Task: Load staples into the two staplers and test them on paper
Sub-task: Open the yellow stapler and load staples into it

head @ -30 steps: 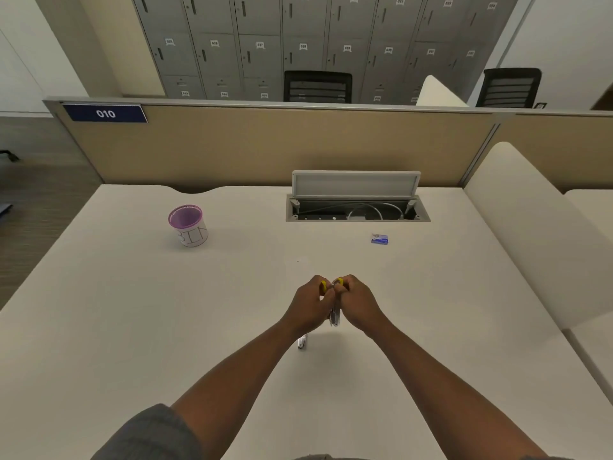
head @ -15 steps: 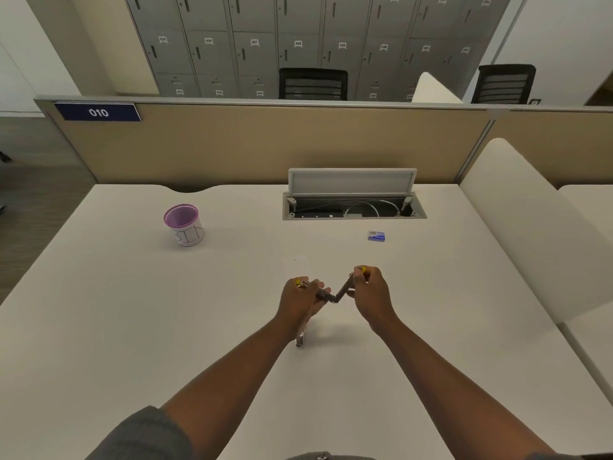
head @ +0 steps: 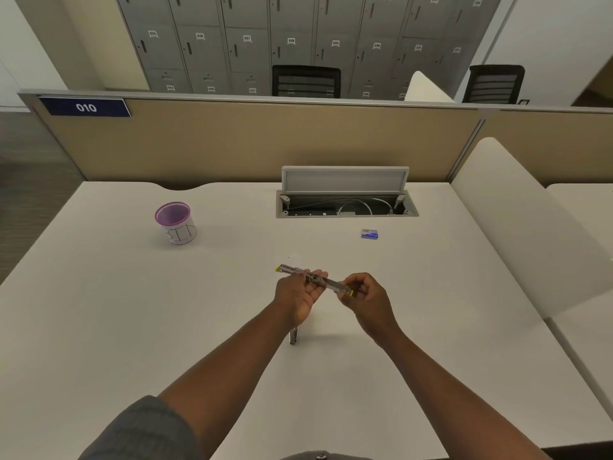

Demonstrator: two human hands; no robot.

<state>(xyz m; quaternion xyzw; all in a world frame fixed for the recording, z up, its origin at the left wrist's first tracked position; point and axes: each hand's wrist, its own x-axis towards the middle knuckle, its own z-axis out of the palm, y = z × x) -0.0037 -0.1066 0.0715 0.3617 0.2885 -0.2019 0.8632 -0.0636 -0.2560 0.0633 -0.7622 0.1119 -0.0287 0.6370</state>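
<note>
A slim metal stapler with yellow tips (head: 333, 284) is swung fully open into one flat line above the white desk (head: 132, 310). My left hand (head: 298, 295) holds its left half near the hinge, palm up. My right hand (head: 366, 295) pinches the right yellow end. A second stapler (head: 293, 336) lies on the desk beneath my left wrist, mostly hidden. A small blue staple box (head: 369, 234) sits on the desk farther back to the right. No paper is visible.
A purple-rimmed cup marked "BIN" (head: 175, 224) stands at the back left. An open cable hatch (head: 346, 204) is set into the desk at the back centre. A beige partition (head: 265, 141) closes the far edge, a white divider (head: 530, 227) the right.
The stapler was closed between both hands, then opened into a V. Now it is spread out flat, and my hands have moved apart.
</note>
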